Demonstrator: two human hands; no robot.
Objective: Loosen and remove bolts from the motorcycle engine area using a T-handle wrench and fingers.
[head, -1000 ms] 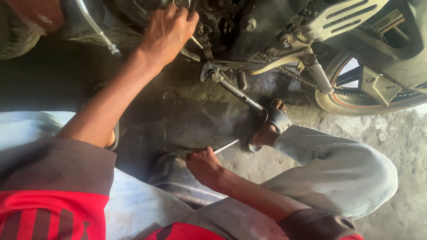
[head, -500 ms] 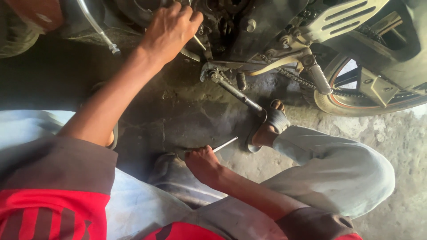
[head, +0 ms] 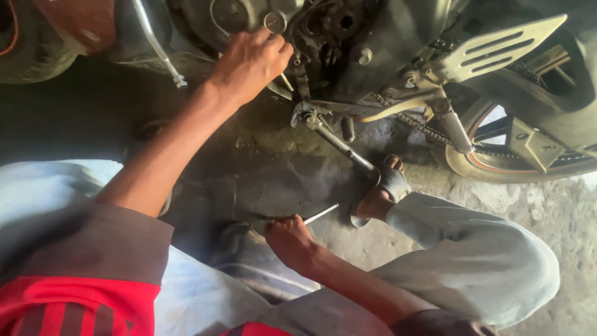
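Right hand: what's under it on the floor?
Under the right hand, a thin metal rod sticks out from the fingers toward the sandalled foot. It lies over the stained concrete floor. The rod's near end is covered by the hand.

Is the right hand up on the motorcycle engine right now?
No, the right hand is low by the floor, gripping a thin metal rod; the left hand is at the engine.

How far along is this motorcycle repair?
A side cover already seems off: the sprocket and chain lie bare. In hand: the left hand works at the engine, while the right hand holds a thin metal rod by the floor. The engine remains uncovered.
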